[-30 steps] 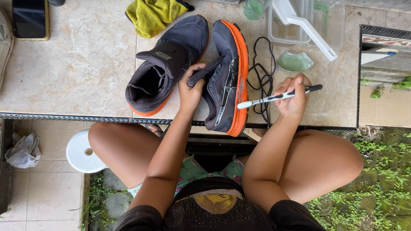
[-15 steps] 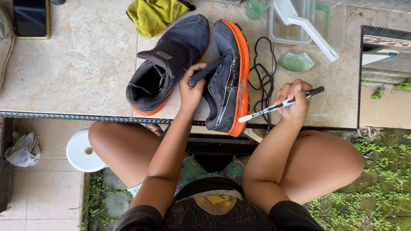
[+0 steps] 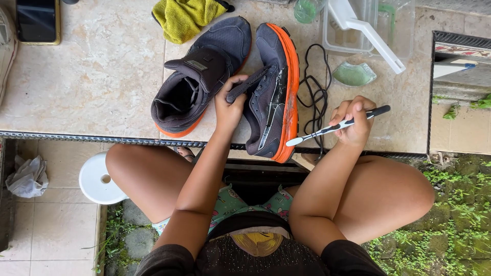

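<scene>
Gripping a toothbrush (image 3: 337, 125), the right hand (image 3: 353, 121) has its fingers clenched round the handle, bristle end apparently just touching the orange sole of a tipped-up grey shoe (image 3: 270, 92). The left hand (image 3: 229, 105) grasps that shoe's tongue. Its mate (image 3: 197, 76) sits beside it on the tiled ledge (image 3: 92, 87), black laces (image 3: 313, 87) opposite, a yellow cloth (image 3: 185, 16) beyond.

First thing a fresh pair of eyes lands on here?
The dark grey shoe with the bright orange sole, tipped on its side at centre, gripped by the left hand. The right hand holds a toothbrush with its head close to the sole. A second grey shoe sits upright to its left, a yellow cloth above it.
</scene>
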